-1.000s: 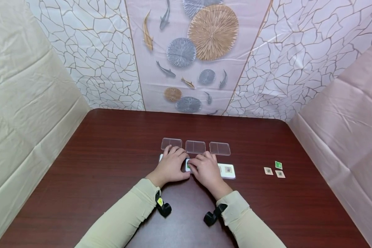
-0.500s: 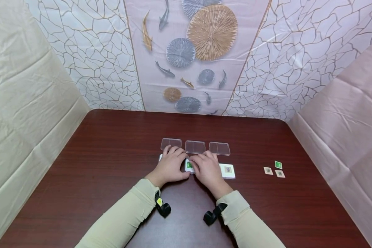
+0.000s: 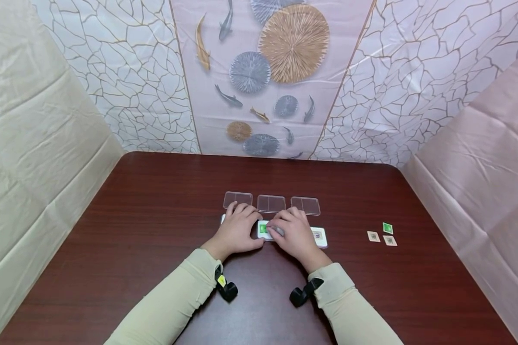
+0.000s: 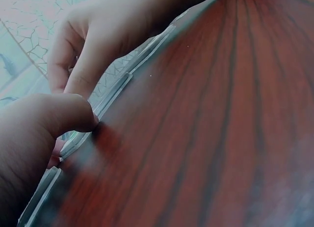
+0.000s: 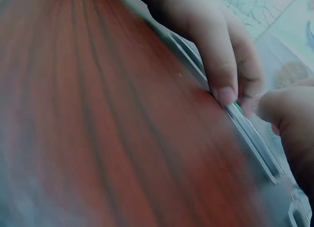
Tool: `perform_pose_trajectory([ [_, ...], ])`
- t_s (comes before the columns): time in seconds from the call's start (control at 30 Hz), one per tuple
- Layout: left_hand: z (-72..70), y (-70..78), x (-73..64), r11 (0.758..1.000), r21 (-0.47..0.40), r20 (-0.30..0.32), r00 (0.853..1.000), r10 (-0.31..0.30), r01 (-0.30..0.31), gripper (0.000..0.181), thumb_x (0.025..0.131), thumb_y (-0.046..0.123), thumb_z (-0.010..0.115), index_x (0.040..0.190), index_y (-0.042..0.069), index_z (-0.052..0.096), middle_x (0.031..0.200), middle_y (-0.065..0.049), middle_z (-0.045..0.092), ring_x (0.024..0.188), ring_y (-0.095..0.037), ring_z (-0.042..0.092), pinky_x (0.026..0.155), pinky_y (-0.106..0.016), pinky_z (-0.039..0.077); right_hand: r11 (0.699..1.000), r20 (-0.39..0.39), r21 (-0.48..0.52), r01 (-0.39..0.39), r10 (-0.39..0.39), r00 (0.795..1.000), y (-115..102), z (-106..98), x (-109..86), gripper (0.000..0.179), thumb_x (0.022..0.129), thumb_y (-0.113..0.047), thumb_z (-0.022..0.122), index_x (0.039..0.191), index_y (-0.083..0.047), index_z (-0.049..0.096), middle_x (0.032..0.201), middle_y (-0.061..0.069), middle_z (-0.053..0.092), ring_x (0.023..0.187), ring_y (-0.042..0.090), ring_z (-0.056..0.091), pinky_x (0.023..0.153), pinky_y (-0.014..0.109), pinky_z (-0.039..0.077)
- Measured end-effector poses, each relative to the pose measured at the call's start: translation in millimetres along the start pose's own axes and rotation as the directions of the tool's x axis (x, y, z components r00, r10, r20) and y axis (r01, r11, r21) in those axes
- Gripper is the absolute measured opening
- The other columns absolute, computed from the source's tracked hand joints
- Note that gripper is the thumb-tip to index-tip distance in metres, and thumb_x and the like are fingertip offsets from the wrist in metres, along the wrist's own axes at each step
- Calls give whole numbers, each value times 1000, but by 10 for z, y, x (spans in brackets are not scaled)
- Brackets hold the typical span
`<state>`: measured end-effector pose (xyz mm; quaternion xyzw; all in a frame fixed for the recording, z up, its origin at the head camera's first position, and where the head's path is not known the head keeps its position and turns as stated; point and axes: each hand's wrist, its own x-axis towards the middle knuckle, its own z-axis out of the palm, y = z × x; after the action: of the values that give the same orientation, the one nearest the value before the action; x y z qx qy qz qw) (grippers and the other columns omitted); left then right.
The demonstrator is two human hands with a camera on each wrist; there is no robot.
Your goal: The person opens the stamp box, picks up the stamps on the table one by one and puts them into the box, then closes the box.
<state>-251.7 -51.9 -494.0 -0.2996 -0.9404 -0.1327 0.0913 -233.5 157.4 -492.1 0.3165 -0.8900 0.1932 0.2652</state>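
A flat white case [image 3: 263,235] lies in front of me, with a green picture square [image 3: 263,228] on its left half. My left hand [image 3: 236,231] grips the left end of this case, thumb at the near edge and fingers at the far side. Over the right half, my right hand [image 3: 297,235] bends its thumb and forefinger close together at the surface; whether they pinch something is hidden. Another white case [image 3: 318,236] with a beige square shows beside the right hand. Under the left hand, a third white case [image 3: 222,219] is mostly covered.
Behind the hands, three clear plastic lids lie in a row: left lid [image 3: 237,199], middle lid [image 3: 271,203], right lid [image 3: 305,206]. Far right are a loose green square [image 3: 387,228] and two beige squares, one left [image 3: 373,236], one right [image 3: 390,240]. A patterned cloth [image 3: 250,110] hangs behind the table.
My right fingertips have shifted right along the middle case, off the green square, uncovering more of it. The left hand keeps its grip in place.
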Motion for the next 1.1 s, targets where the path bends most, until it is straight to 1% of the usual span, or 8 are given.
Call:
perform_pose_trajectory([
  [0.23, -6, 5, 4, 1000, -2, -16, 1000, 11, -11, 52, 79, 54, 69, 118, 19, 68, 127, 0, 61, 128, -24, 48, 115, -59, 22, 999, 74, -27, -31, 33, 997, -57, 62, 24, 4, 86, -25, 80, 88, -21, 79, 93, -5, 67, 92, 21, 53, 83, 45, 42],
  [0.43, -11, 5, 4, 1000, 2, -8, 1000, 7, -7, 52, 79, 53, 69, 119, 19, 67, 128, 0, 61, 128, -24, 47, 115, -59, 22, 998, 84, -35, -43, 46, 995, -74, 91, 30, 5, 85, -24, 81, 87, -22, 78, 93, -4, 67, 94, 22, 53, 84, 46, 42],
  [0.53, -5, 1, 0, 1000, -2, -3, 1000, 7, -7, 53, 79, 53, 69, 119, 18, 68, 128, 0, 60, 128, -25, 47, 115, -59, 22, 998, 70, -16, -58, 59, 996, -67, 82, 25, 8, 87, -26, 79, 92, -21, 78, 96, -3, 68, 94, 23, 54, 84, 47, 42],
  [0.63, 2, -4, -1, 1000, -7, -4, 1000, 7, -7, 53, 78, 53, 71, 118, 18, 68, 127, 0, 61, 128, -25, 48, 115, -58, 22, 996, 5, 42, -82, 82, 997, -8, 29, 13, 15, 90, -26, 75, 101, -18, 77, 100, 0, 68, 95, 25, 55, 85, 47, 41],
  [0.77, 5, -8, 4, 1000, -19, -20, 1000, 0, -1, 52, 77, 52, 73, 116, 19, 68, 125, 0, 61, 126, -25, 48, 115, -58, 21, 993, -158, 77, -91, 102, 982, 285, -149, -80, 16, 90, -20, 72, 103, -11, 76, 98, 7, 70, 94, 31, 59, 84, 50, 42],
  [0.9, -3, 0, -3, 1000, -30, -15, 1000, 0, -1, 51, 77, 52, 73, 116, 19, 67, 125, 1, 61, 126, -25, 48, 115, -58, 21, 983, -268, -12, -184, 175, 947, 788, -436, -355, 12, 88, -14, 71, 97, -6, 75, 95, 13, 70, 91, 38, 59, 81, 53, 41],
  [1.0, -18, 12, -14, 999, -35, -12, 1000, 4, -5, 50, 78, 52, 73, 116, 19, 68, 125, 0, 61, 126, -25, 48, 115, -58, 21, 942, -276, -64, -328, 299, 913, 1151, -694, -620, 14, 89, -12, 69, 100, -4, 74, 99, 18, 69, 94, 43, 57, 85, 55, 39],
  [1.1, -24, 20, -20, 1000, -29, -11, 1000, 3, -3, 50, 78, 52, 73, 116, 20, 68, 125, 1, 61, 126, -24, 48, 115, -58, 21, 878, -236, -95, -468, 437, 868, 1420, -950, -866, 18, 92, -11, 65, 106, -2, 72, 106, 24, 66, 102, 49, 53, 91, 57, 36],
])
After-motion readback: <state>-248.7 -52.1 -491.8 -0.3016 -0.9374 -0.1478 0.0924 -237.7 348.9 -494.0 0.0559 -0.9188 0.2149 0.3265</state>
